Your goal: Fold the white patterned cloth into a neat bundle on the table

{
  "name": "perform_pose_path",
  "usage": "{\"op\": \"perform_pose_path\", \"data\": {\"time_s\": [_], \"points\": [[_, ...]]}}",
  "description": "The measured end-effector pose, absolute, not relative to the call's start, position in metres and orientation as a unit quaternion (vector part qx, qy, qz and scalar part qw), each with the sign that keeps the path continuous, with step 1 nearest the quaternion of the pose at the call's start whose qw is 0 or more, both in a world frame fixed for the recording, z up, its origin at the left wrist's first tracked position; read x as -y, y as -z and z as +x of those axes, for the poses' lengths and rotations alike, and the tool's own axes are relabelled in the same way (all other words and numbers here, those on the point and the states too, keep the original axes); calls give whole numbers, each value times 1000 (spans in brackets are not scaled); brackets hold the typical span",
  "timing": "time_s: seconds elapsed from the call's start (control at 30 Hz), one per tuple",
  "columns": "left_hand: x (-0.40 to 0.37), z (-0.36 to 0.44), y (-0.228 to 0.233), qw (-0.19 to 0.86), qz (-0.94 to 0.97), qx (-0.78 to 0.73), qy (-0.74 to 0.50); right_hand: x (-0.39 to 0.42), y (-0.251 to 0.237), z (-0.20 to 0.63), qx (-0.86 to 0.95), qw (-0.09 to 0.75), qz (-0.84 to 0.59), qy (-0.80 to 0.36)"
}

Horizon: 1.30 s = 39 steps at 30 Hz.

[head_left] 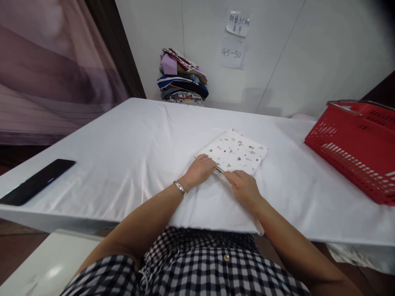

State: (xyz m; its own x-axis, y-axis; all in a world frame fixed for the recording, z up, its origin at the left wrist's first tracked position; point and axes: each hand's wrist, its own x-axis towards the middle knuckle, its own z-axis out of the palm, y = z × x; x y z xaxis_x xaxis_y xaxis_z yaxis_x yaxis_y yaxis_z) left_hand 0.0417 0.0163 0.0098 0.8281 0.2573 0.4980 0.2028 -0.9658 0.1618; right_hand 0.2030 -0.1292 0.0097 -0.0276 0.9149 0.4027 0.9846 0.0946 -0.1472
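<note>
A folded patterned cloth (234, 154) lay flat at the middle of the white-covered worktop (129, 156), its near edge pressed down by the left hand (200, 169) and right hand (244, 187), seemingly to flatten the fold. Neither grip was clenched; fingertips were partly hidden. A red basket (354, 148) was cut off at the right.

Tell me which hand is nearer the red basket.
The right hand. It rests on the near edge of the folded patterned cloth, with bare tablecloth between it and the red basket to its right. The left hand lies farther left, on the cloth's near-left corner.
</note>
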Motion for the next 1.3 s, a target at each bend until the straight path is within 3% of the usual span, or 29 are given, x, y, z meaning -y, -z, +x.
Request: {"op": "perform_pose_path", "data": {"time_s": [0.37, 0.97, 1.3], "points": [[-16, 40, -9, 24, 959, -110, -258, 127, -10, 201, 728, 238, -638, 76], [-16, 33, -6, 93, 959, -86, -253, 128, -8, 201, 729, 222, -641, 95], [-16, 35, -7, 106, 953, -93, -268, 128, -6, 201, 719, 272, -632, 99]]}}
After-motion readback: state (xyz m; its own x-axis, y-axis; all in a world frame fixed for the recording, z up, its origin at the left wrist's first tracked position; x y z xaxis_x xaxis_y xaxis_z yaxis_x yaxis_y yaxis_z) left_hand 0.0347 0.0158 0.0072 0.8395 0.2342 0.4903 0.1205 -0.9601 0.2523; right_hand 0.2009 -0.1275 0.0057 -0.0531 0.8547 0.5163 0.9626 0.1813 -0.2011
